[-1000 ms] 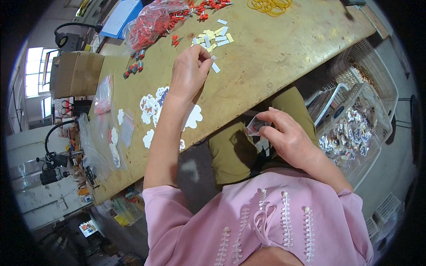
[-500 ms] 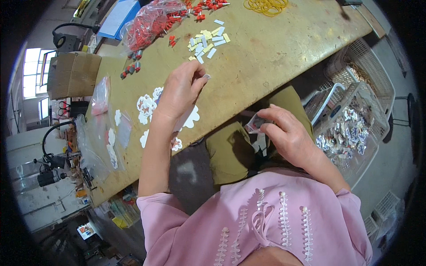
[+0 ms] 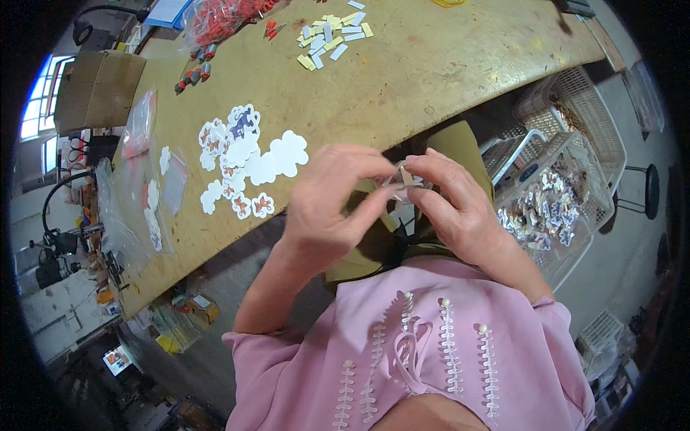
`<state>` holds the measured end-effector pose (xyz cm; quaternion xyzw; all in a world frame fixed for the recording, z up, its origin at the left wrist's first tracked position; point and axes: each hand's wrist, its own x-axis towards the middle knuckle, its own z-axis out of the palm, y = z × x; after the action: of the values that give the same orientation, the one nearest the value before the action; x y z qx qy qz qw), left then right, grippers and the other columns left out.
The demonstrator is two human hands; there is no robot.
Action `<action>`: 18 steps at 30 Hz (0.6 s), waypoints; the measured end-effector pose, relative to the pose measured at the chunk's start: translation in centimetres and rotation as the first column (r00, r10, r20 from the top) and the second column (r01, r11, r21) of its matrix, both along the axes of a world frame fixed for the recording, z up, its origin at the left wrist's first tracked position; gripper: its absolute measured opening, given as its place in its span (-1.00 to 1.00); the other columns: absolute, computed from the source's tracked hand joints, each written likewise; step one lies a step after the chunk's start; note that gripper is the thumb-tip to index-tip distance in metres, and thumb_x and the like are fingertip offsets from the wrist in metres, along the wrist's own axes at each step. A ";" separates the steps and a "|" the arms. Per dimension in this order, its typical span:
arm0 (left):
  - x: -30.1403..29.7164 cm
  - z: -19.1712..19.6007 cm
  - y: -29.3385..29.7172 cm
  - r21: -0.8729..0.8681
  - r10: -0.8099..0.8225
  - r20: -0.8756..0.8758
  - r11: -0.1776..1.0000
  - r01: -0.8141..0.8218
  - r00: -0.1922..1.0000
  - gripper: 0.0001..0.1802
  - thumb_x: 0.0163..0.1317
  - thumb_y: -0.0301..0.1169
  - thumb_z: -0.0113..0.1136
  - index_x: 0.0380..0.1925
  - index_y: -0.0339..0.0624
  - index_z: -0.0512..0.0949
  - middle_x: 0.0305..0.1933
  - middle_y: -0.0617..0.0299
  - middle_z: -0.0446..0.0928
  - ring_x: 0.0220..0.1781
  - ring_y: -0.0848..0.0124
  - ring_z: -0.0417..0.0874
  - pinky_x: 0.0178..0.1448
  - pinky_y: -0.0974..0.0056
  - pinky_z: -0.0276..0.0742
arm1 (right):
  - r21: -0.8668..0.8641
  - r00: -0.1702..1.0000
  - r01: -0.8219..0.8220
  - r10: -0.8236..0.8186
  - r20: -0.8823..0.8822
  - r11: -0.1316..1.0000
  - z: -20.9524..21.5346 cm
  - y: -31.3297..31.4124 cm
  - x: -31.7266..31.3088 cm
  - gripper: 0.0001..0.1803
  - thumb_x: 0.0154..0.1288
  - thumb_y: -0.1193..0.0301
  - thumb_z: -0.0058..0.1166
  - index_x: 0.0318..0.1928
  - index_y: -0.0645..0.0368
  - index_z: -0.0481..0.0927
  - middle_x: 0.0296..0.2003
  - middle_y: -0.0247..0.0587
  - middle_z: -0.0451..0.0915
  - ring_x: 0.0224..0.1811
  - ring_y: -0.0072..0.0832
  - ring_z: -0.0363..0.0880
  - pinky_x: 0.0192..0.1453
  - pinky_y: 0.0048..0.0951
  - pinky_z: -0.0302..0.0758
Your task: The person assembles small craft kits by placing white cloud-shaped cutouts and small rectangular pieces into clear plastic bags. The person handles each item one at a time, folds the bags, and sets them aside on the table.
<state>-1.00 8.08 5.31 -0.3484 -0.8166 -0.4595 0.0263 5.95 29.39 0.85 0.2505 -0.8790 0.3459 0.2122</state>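
Note:
My right hand (image 3: 456,205), over my lap, pinches a small clear plastic bag (image 3: 388,178), largely covered by fingers. My left hand (image 3: 327,197) has its thumb and forefinger at the bag's mouth, slightly blurred. A small pale strip (image 3: 407,177) stands at these fingertips, between the two hands; whether it is inside the bag I cannot tell. On the table to the left lie white cloud-shaped cutouts (image 3: 287,152) and several printed figure stickers (image 3: 243,122). Farther off is a loose pile of small white and yellow strips (image 3: 332,37).
The table (image 3: 402,86) slants away, its edge just beyond my lap. At the far left are a bag of red parts (image 3: 215,21), grey-and-red pieces (image 3: 192,75) and a cardboard box (image 3: 97,90). Flat plastic bags (image 3: 140,126) lie left. Right and low, a plastic basket (image 3: 575,194) holds many cutouts.
My left hand has come from near the strip pile, with a small strip pinched in it, back to the bag at my right hand. The view has shifted slightly.

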 end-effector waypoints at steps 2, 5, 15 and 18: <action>-0.2 -0.2 -1.2 0.021 0.064 0.031 0.998 -0.065 0.997 -0.77 0.13 -0.65 0.49 -0.21 -0.21 0.71 -0.19 0.14 0.72 -0.14 0.22 0.75 -0.01 0.22 0.64 | 0.003 1.000 0.005 -0.005 -0.011 1.000 -0.1 0.2 0.3 -0.82 0.26 0.54 0.28 -0.16 0.37 0.61 0.12 0.08 0.64 0.20 -0.03 0.70 0.43 0.12 0.65; -0.3 -0.2 -2.3 0.056 0.090 0.242 0.993 -0.107 0.966 -0.84 0.29 -0.69 0.39 -0.15 -0.33 0.69 -0.17 0.19 0.68 -0.17 0.46 0.67 -0.04 0.37 0.59 | -0.016 1.000 -0.009 0.009 -0.019 1.000 -0.5 0.8 0.7 -0.82 0.27 0.56 0.29 -0.16 0.38 0.61 0.14 0.10 0.65 0.20 0.00 0.71 0.41 0.15 0.65; -6.6 -0.7 3.8 -0.099 -0.026 0.211 0.994 0.047 0.977 -0.83 0.40 -0.55 0.31 -0.05 -0.27 0.72 -0.22 0.07 0.71 -0.25 0.32 0.74 -0.10 0.29 0.65 | -0.032 1.000 0.028 -0.028 -0.006 0.999 -2.1 2.9 1.3 -0.82 0.30 0.59 0.30 -0.12 0.40 0.66 0.15 0.14 0.65 0.20 0.07 0.69 0.42 0.20 0.62; -11.5 -1.9 7.7 -0.186 -0.075 0.032 0.979 0.080 0.997 -0.77 0.41 -0.46 0.28 0.02 -0.24 0.72 -0.15 -0.05 0.73 -0.16 0.09 0.77 0.00 0.12 0.68 | -0.017 1.000 0.021 -0.021 0.008 1.000 -2.3 3.4 1.7 -0.83 0.31 0.55 0.30 -0.13 0.38 0.67 0.14 0.15 0.64 0.22 0.06 0.68 0.42 0.16 0.63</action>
<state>-12.50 15.80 3.38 -0.3750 -0.8423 -0.3855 -0.0345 7.68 32.82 -1.49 0.2380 -0.8793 0.3523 0.2145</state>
